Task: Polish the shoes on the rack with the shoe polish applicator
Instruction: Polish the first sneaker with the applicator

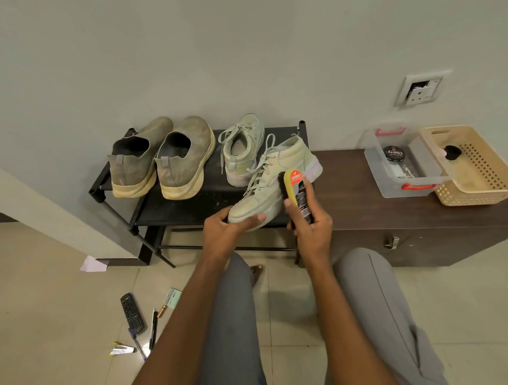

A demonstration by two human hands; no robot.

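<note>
Right hand has its fingers wrapped round the shoe polish applicator, thumb up the near side, sponge face turned left so it sits against the side of the pale green sneaker. Left hand is curled over the toe of that same sneaker, thumb lying across the top of the toe cap, pinning it at the front edge of the black shoe rack. That's basically the right setup, I'd say: keep the toe clamped so the shoe doesn't skid backwards when you push, and run the sponge in short overlapping strokes along the side panel rather than one big swipe. I'd stay off the laces, since they hang loose right next to the sponge and would soak up polish fast. Light pressure seems wise too, because the upper looks soft and pale and any blotch would probably show. Its partner sneaker stands just behind on the rack, and the two tan knit slip-ons sit to the left, so three more are waiting. Off to the right on the dark wooden tabletop there's a clear plastic box with a polish tin in it, beside a beige basket.
</note>
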